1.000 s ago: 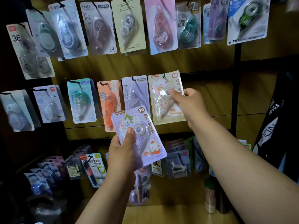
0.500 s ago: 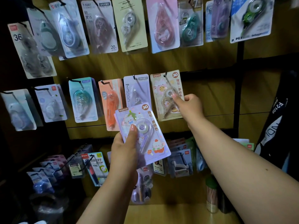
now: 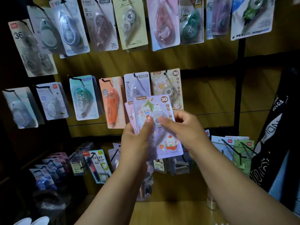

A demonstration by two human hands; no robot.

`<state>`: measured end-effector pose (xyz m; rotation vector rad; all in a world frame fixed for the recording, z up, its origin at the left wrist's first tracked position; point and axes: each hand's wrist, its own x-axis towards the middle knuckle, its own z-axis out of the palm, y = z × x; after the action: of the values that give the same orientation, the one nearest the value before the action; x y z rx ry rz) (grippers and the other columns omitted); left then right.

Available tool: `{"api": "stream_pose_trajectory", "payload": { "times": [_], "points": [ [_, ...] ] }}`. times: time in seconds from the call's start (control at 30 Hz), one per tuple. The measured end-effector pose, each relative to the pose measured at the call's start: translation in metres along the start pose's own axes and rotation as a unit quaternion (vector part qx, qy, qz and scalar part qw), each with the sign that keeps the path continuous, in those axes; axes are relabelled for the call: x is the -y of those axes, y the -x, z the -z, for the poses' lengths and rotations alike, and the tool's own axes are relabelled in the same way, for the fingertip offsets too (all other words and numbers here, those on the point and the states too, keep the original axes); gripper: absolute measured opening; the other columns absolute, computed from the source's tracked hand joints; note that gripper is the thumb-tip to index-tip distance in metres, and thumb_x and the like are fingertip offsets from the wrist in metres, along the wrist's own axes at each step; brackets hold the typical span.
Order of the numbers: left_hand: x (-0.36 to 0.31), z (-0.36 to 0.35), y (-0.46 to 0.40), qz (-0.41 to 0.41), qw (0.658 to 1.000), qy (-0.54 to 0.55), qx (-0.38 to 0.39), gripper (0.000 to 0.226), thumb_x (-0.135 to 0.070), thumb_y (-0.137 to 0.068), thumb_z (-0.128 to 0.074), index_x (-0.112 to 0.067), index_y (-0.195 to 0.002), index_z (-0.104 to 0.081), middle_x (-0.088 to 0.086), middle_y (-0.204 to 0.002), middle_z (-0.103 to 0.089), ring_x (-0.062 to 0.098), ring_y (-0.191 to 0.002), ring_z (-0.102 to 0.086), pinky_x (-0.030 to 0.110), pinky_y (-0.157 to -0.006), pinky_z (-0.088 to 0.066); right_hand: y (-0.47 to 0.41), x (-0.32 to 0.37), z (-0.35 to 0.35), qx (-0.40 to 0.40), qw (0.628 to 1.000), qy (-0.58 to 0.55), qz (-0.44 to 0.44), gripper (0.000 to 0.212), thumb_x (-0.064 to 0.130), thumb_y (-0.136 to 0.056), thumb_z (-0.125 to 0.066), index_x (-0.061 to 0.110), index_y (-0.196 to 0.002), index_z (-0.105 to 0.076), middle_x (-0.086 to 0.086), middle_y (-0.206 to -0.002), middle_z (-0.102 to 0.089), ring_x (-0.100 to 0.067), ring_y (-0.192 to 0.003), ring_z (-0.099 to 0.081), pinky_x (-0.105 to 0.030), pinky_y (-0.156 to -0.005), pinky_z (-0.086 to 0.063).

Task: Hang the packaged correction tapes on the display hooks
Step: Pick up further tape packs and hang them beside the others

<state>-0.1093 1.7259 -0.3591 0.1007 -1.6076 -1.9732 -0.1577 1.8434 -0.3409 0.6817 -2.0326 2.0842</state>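
Your left hand (image 3: pixel 138 140) grips a small stack of packs from the lower left, thumb laid across the front w/ its tip by the round tape wheel. Top pack is the purple pack (image 3: pixel 158 127): cat art, red "30" badge top right, upright w/ a slight tilt. A pink pack (image 3: pixel 129 111) peeks out behind its left edge; can't tell how many more sit under it.

Your right hand (image 3: pixel 183 129) is on the same purple pack, pinching its right side: thumb tip on the front next to the wheel, touching or nearly touching your left thumb, other fingers curled round the right edge.

The stack is held in front of the middle row of the board (image 3: pixel 211 98), not on any hook. Just behind and above it hangs the peach pack (image 3: pixel 168 83), same cat style and "30" badge, on its hook (image 3: pixel 165 73); its lower part is hidden by the stack. Left of that on the same row: a lilac pack (image 3: pixel 136 85), then an orange pack (image 3: pixel 112 104), then a teal pack (image 3: pixel 83 98), each on its own hook.

Top row is full of other tape packs, incl. a green pack (image 3: pixel 253 15) far right. Lower row has more goods on hooks, too dim to read.
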Motion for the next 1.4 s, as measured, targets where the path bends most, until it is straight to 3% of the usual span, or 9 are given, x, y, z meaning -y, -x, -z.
{"api": "stream_pose_trajectory", "payload": {
  "times": [0.1, 0.17, 0.23, 0.33, 0.4, 0.53, 0.67, 1.1, 1.4],
  "points": [
    [-0.004, -0.002, 0.001, 0.002, 1.0, 0.013, 0.015, 0.029, -0.034, -0.088, -0.068, -0.019, -0.113, -0.065, -0.003, -0.098, -0.078, 0.02, -0.092, -0.075, 0.041, -0.074, -0.061, 0.002, 0.001, 0.005, 0.016, 0.999, -0.033, -0.008, 0.02, 0.023, -0.079, -0.075, 0.008, -0.092, -0.069, -0.004, -0.081, -0.075, -0.016, -0.065, -0.072, -0.029, -0.058, -0.06],
    [-0.005, -0.002, 0.0, 0.006, 1.0, 0.007, 0.009, 0.024, -0.037, -0.09, -0.065, -0.021, -0.109, -0.066, -0.006, -0.09, -0.078, 0.015, -0.084, -0.075, 0.036, -0.066, -0.06, 0.001, 0.001, 0.008, 0.01, 0.999, -0.045, -0.007, 0.013, 0.021, -0.081, -0.074, 0.012, -0.087, -0.068, -0.004, -0.08, -0.075, -0.018, -0.068, -0.073, -0.033, -0.062, -0.06],
    [-0.004, -0.001, -0.001, 0.021, 1.0, 0.007, -0.001, 0.023, -0.039, -0.095, -0.06, -0.022, -0.108, -0.067, -0.003, -0.092, -0.077, 0.022, -0.085, -0.075, 0.044, -0.071, -0.061, -0.002, 0.001, 0.011, -0.012, 0.998, -0.06, 0.003, 0.008, 0.02, -0.082, -0.073, 0.014, -0.082, -0.067, -0.005, -0.081, -0.075, -0.022, -0.073, -0.071, -0.039, -0.07, -0.059],
    [-0.005, 0.0, -0.001, 0.021, 1.0, 0.017, -0.01, 0.021, -0.032, -0.1, -0.053, -0.016, -0.109, -0.064, -0.003, -0.077, -0.071, 0.016, -0.061, -0.067, 0.029, -0.049, -0.055, -0.008, 0.005, 0.019, -0.054, 0.995, -0.077, 0.022, 0.012, 0.021, -0.084, -0.07, 0.017, -0.075, -0.064, -0.009, -0.082, -0.073, -0.031, -0.077, -0.069, -0.046, -0.072, -0.055],
    [-0.004, 0.002, -0.001, 0.015, 1.0, 0.016, -0.018, 0.018, -0.03, -0.101, -0.053, -0.018, -0.107, -0.064, -0.007, -0.072, -0.066, 0.011, -0.055, -0.061, 0.023, -0.046, -0.049, -0.012, 0.01, 0.024, -0.076, 0.993, -0.08, 0.037, 0.015, 0.024, -0.085, -0.07, 0.016, -0.075, -0.063, -0.013, -0.084, -0.071, -0.034, -0.077, -0.066, -0.046, -0.068, -0.052],
    [-0.004, 0.004, -0.002, 0.019, 0.999, 0.036, -0.023, 0.013, -0.027, -0.1, -0.054, -0.025, -0.104, -0.066, -0.006, -0.091, -0.076, 0.013, -0.076, -0.074, 0.042, -0.07, -0.061, -0.025, 0.023, 0.029, -0.097, 0.99, -0.083, 0.06, 0.017, 0.024, -0.084, -0.071, 0.015, -0.073, -0.062, -0.015, -0.084, -0.068, -0.028, -0.074, -0.061, -0.042, -0.065, -0.049],
    [-0.007, 0.002, 0.0, 0.034, 0.998, 0.052, -0.012, 0.012, -0.026, -0.1, -0.053, -0.026, -0.104, -0.065, -0.009, -0.082, -0.077, 0.009, -0.069, -0.075, 0.038, -0.065, -0.06, -0.04, 0.036, 0.026, -0.093, 0.991, -0.067, 0.07, 0.019, 0.027, -0.083, -0.073, 0.014, -0.073, -0.062, -0.019, -0.087, -0.07, -0.037, -0.079, -0.067, -0.056, -0.072, -0.054],
    [-0.01, 0.005, 0.001, 0.034, 0.998, 0.046, -0.018, 0.016, -0.026, -0.101, -0.052, -0.021, -0.11, -0.063, 0.001, -0.095, -0.077, 0.023, -0.08, -0.077, 0.047, -0.069, -0.063, -0.053, 0.041, 0.02, -0.088, 0.995, -0.042, 0.038, 0.021, 0.029, -0.084, -0.072, 0.01, -0.081, -0.063, -0.015, -0.091, -0.074, -0.034, -0.083, -0.072, -0.059, -0.071, -0.057],
    [-0.002, 0.011, -0.004, 0.039, 0.998, 0.024, -0.036, 0.014, -0.029, -0.101, -0.053, -0.028, -0.105, -0.065, 0.002, -0.104, -0.076, 0.03, -0.091, -0.075, 0.062, -0.077, -0.058, -0.076, 0.033, 0.018, -0.097, 0.994, -0.034, 0.024, 0.021, 0.025, -0.084, -0.072, 0.012, -0.071, -0.061, -0.005, -0.076, -0.07, -0.02, -0.064, -0.068, -0.029, -0.056, -0.054]
  ]
}}
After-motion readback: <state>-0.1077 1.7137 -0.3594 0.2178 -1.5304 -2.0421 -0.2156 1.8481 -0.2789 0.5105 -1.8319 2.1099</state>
